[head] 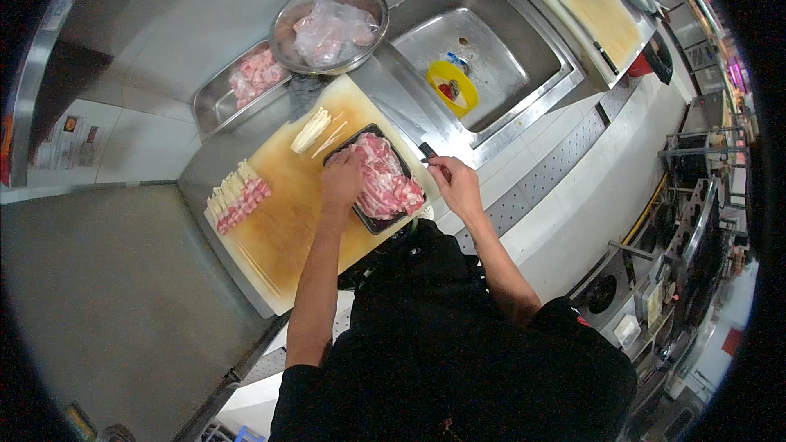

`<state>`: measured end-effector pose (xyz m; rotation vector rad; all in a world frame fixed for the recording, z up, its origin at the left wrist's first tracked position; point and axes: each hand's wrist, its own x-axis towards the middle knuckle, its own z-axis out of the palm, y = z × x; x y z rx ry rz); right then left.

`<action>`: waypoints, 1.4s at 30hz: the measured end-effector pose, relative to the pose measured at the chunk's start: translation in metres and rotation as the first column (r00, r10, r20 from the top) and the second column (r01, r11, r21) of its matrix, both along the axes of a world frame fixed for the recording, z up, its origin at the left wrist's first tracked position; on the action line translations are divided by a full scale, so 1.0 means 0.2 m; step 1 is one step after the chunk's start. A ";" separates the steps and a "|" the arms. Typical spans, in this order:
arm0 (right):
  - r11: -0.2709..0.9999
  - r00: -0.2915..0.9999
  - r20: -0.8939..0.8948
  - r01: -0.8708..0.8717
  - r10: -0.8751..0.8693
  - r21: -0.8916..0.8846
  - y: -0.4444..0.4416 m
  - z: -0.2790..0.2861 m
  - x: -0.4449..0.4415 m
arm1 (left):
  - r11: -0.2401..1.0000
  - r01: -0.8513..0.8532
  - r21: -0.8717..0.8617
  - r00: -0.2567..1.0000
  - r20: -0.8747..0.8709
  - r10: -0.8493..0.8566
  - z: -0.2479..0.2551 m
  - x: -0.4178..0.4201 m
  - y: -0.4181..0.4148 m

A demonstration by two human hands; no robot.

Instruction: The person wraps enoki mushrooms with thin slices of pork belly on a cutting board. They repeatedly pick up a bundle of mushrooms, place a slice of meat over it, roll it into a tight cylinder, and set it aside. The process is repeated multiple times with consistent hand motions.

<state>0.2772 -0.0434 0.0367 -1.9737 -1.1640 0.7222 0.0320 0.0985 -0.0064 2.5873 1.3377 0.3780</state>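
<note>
My left hand reaches over the left edge of a black tray and touches the sliced raw meat in it; its fingertips are blurred. Just right of the tray, my right hand has its fingers closed around a small dark-handled tool, perhaps a knife. The tray rests on a stained cutting board. Enoki mushrooms lie above the tray, with a few loose stems beside them. At the board's left end is a row of meat-wrapped enoki rolls. Thin wooden skewers lie near the lower edge.
A steel bowl with bagged meat and a steel pan of raw meat stand behind the board. To the right is a sink holding a yellow strainer or bowl. Another cutting board with a black-handled knife lies beyond.
</note>
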 end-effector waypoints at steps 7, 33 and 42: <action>0.994 0.995 -0.056 -0.078 0.082 0.074 -0.03 0.03 -0.06 | 0.737 -0.024 -0.676 0.864 0.356 0.355 0.03 -0.10 0.19; 0.839 0.868 0.001 -0.480 0.496 0.255 0.06 0.11 -0.24 | 0.865 0.135 -0.482 0.959 0.284 0.008 1.29 -0.11 -0.06; 0.457 0.436 -0.281 -0.889 0.855 0.011 0.40 0.32 -0.30 | 0.913 0.176 -0.368 0.953 0.296 -0.065 1.73 -0.28 -0.19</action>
